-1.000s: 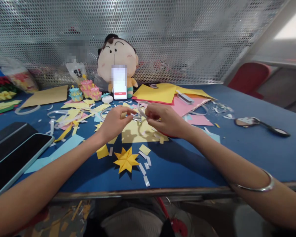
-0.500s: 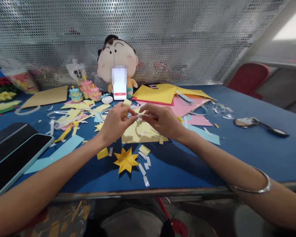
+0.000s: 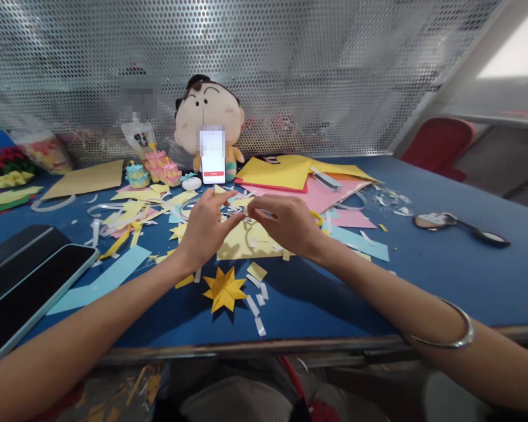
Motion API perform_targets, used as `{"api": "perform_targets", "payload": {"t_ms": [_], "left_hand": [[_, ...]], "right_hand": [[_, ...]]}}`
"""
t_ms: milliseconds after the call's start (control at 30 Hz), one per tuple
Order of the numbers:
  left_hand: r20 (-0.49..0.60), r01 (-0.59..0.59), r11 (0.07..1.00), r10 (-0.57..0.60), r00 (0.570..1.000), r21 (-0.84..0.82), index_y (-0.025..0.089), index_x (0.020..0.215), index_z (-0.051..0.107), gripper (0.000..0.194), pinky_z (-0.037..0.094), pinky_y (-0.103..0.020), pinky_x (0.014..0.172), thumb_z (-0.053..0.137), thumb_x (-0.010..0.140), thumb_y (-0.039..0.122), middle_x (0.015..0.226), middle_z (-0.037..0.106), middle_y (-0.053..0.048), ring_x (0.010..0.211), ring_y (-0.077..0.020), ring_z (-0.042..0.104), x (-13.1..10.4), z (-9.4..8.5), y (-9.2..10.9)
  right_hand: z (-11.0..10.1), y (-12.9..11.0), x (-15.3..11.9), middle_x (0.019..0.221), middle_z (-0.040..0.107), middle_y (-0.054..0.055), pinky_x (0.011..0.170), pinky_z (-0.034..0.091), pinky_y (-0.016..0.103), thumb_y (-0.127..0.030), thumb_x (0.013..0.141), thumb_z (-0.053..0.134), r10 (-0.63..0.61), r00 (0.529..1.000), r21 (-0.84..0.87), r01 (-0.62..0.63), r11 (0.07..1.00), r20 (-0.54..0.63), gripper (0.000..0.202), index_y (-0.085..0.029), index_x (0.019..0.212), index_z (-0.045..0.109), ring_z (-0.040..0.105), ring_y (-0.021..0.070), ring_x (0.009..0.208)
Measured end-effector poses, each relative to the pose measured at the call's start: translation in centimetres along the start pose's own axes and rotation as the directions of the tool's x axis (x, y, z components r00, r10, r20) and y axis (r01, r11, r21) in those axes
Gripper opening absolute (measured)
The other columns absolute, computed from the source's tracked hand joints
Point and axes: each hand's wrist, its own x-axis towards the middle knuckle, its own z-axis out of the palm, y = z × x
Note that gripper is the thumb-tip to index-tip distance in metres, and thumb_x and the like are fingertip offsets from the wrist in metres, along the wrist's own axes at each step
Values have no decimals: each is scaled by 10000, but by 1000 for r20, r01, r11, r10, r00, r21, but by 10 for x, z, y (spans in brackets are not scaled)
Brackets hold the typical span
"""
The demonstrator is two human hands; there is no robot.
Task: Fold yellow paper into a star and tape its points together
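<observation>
Near the middle of the blue table, my left hand (image 3: 206, 225) has its thumb and fingers apart, with nothing visible between them. Facing it, my right hand (image 3: 288, 225) is closed in a pinch, with a tiny white piece at the fingertips too small to name. Both hands are above a pale yellow sheet (image 3: 233, 249). In front of them lies a folded orange-yellow paper star (image 3: 224, 290), with small white strips (image 3: 259, 325) and a pale yellow square (image 3: 257, 271) beside it.
Paper scraps (image 3: 129, 220) are scattered left of centre. A dark phone (image 3: 35, 299) lies at the left edge. Behind stand a lit phone (image 3: 213, 167), a plush doll (image 3: 209, 108) and small paper cakes (image 3: 158, 167). Yellow sheets (image 3: 277, 172) and a black-handled mirror (image 3: 470, 228) are to the right.
The fingers of my left hand have spread and moved away from the right fingertips. A yellow piece seen by the left fingers earlier no longer shows there. The view has shifted slightly.
</observation>
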Motion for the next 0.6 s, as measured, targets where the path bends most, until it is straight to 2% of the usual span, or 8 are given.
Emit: {"api": "perform_targets", "payload": {"t_ms": [67, 233, 467, 600], "left_hand": [[-2, -2, 1000, 2, 1000, -2, 178, 1007, 687, 278, 425, -291, 689, 684, 755, 295, 782, 512, -12, 617, -135, 481, 0, -2, 0], [22, -3, 1000, 4, 1000, -26, 190, 753, 713, 60, 407, -287, 656, 665, 763, 224, 690, 454, 7, 617, -141, 459, -3, -4, 5], [49, 58, 986, -51, 998, -155, 182, 738, 672, 134, 428, -312, 718, 622, 793, 294, 786, 482, -21, 755, -175, 497, 0, -5, 5], [85, 97, 963, -77, 993, -253, 177, 721, 652, 146, 417, -344, 810, 609, 784, 300, 826, 476, -22, 816, -184, 503, 2, -6, 2]], "right_hand": [[0, -1, 0, 654, 624, 20, 532, 329, 237, -115, 789, 512, -5, 1000, -4, 5, 1000, 1, 143, -182, 726, 621, 477, 114, 538], [0, -3, -1, 669, 632, 16, 521, 327, 224, -106, 796, 497, -1, 1000, 8, 1, 1000, -13, 145, -185, 755, 611, 470, 104, 532], [4, -7, -3, 696, 651, 18, 513, 340, 223, -157, 831, 517, 20, 995, 44, -16, 999, -97, 114, -184, 866, 622, 505, 104, 522], [5, -7, -3, 681, 658, 10, 505, 375, 225, -190, 825, 567, 24, 990, 91, -11, 996, -141, 258, -183, 1081, 596, 527, 116, 508]]}}
